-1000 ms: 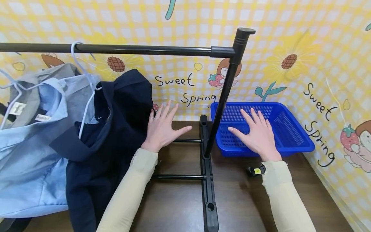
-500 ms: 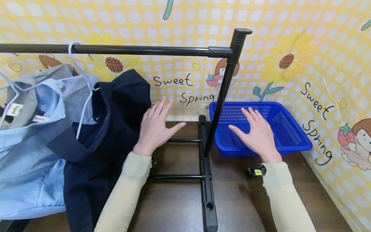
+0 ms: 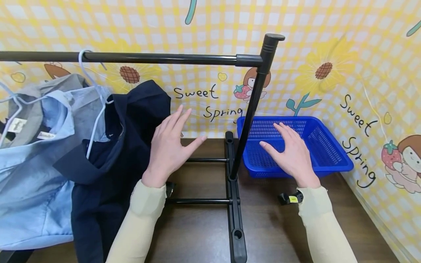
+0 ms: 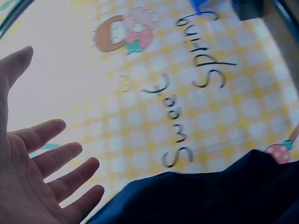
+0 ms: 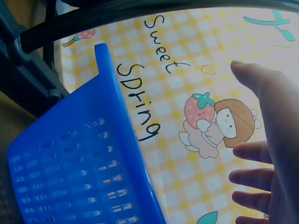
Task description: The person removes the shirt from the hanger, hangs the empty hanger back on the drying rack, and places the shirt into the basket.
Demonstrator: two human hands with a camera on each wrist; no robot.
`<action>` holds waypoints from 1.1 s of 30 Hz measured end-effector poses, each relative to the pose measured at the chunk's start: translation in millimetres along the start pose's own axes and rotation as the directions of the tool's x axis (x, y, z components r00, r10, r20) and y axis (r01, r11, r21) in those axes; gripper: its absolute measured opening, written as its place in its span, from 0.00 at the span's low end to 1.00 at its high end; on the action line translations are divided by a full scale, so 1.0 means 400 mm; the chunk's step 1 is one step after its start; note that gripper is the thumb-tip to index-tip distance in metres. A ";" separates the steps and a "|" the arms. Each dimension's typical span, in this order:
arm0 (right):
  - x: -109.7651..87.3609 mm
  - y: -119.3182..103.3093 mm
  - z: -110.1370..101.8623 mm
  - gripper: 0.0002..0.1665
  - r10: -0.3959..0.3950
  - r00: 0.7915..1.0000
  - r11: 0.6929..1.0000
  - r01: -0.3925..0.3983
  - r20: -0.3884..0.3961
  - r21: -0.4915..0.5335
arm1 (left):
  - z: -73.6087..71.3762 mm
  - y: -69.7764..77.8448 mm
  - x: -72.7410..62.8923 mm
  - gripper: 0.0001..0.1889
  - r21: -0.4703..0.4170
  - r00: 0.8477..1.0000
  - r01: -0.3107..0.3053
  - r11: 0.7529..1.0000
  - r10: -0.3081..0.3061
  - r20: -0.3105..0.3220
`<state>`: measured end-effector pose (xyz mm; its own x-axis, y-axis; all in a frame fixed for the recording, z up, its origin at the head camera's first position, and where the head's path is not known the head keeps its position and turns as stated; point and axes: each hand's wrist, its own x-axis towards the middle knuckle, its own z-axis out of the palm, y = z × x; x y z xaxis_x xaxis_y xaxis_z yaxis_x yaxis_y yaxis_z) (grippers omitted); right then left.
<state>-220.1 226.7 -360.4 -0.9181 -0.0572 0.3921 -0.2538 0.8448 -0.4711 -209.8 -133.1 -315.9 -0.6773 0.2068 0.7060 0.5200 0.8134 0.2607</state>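
My left hand (image 3: pixel 169 146) hovers beside the navy garment (image 3: pixel 131 146), fingers extended and thumb spread, holding nothing. That garment hangs on a pale hanger (image 3: pixel 95 124) hooked over the black rail (image 3: pixel 158 58). In the left wrist view the hand's fingers (image 4: pixel 70 182) are straight, with the navy cloth (image 4: pixel 201 196) below them. My right hand (image 3: pixel 292 151) is held over the blue basket (image 3: pixel 335 153), its fingers straight and grasping nothing. The right wrist view shows the basket's perforated wall (image 5: pixel 88 158) to the left of the right hand (image 5: pixel 280 130), apart from it.
A light blue shirt (image 3: pixel 29 190) and a grey garment (image 3: pixel 62 84) hang at the left. The rack's upright (image 3: pixel 253 109) and its foot bar (image 3: pixel 235 212) stand between my hands, on the brown tabletop (image 3: pixel 194 233). A yellow checked backdrop (image 3: pixel 210 25) lies behind.
My left hand has drawn back to the left and slightly toward me, its fingers coming closer together. The right hand has stayed nearly in place, its fingers also closer together.
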 end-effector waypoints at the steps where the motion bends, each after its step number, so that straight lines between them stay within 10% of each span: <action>1: -0.001 -0.001 0.000 0.50 -0.002 1.000 1.000 0.002 -0.004 0.005 | -0.010 0.005 -0.001 0.43 -0.001 1.000 -0.006 1.000 0.006 -0.020; 11: -0.012 -0.017 -0.008 0.48 -0.007 1.000 0.999 0.007 -0.021 0.041 | -0.138 0.063 0.001 0.35 -0.067 0.961 -0.097 0.993 0.076 -0.268; 18: -0.019 -0.026 -0.011 0.45 -0.036 0.999 0.997 0.038 -0.030 0.061 | -0.249 0.130 -0.014 0.27 -0.085 0.883 -0.089 0.992 0.039 -0.468; 24: -0.027 -0.043 -0.012 0.43 -0.067 0.997 0.993 0.070 -0.041 0.093 | -0.319 0.140 -0.027 0.26 -0.073 0.778 0.090 0.993 -0.116 -0.617; 33: -0.043 -0.078 -0.025 0.39 -0.147 0.985 0.978 0.158 -0.088 0.133 | -0.371 0.067 -0.065 0.22 0.033 0.748 0.482 0.876 -0.391 -0.536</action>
<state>-193.6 206.6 -344.6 -0.8406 -0.1336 0.5249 -0.4336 0.7467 -0.5044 -101.0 -197.3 -229.8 -0.4310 -0.4552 0.7792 0.1121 0.8298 0.5467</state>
